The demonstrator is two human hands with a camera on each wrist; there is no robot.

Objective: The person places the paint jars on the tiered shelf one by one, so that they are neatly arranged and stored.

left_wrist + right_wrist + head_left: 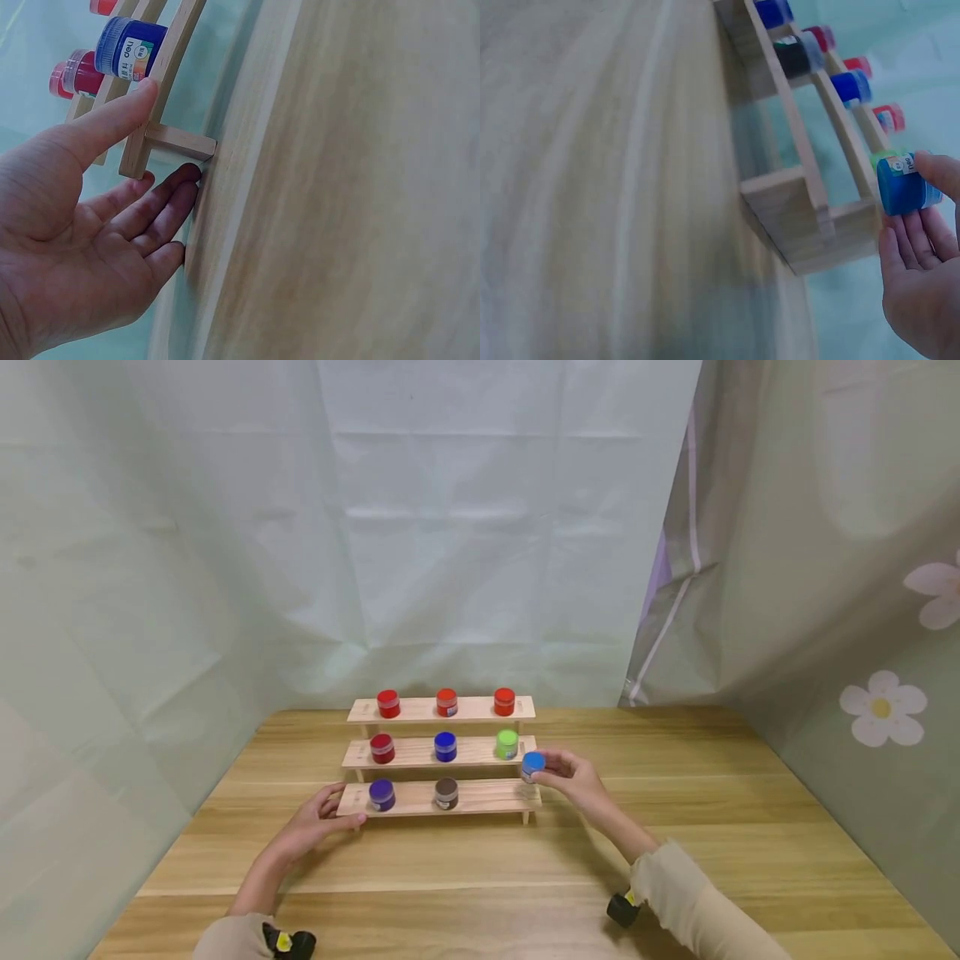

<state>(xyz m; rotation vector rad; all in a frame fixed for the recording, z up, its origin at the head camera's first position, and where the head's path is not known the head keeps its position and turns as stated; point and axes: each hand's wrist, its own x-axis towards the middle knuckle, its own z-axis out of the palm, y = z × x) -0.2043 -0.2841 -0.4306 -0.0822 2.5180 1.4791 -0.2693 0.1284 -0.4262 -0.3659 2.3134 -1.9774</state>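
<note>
A three-tier wooden rack (491,795) stands on the table with small paint jars on its tiers. My left hand (313,822) holds the left end of the lowest tier; in the left wrist view the thumb lies against the board's edge and the index fingertip touches its end. Between thumb and fingers, my right hand (573,783) pinches a light blue paint jar (533,763), raised beside the rack's right end. A purple jar (382,794) and a dark brown jar (446,792) sit on the lowest tier, left and middle.
The middle tier carries a dark red jar (382,748), a blue jar (446,747) and a green jar (507,744). Three red to orange jars, one of them the left red jar (388,703), line the top tier. A pale curtain (480,543) hangs behind the table (465,893).
</note>
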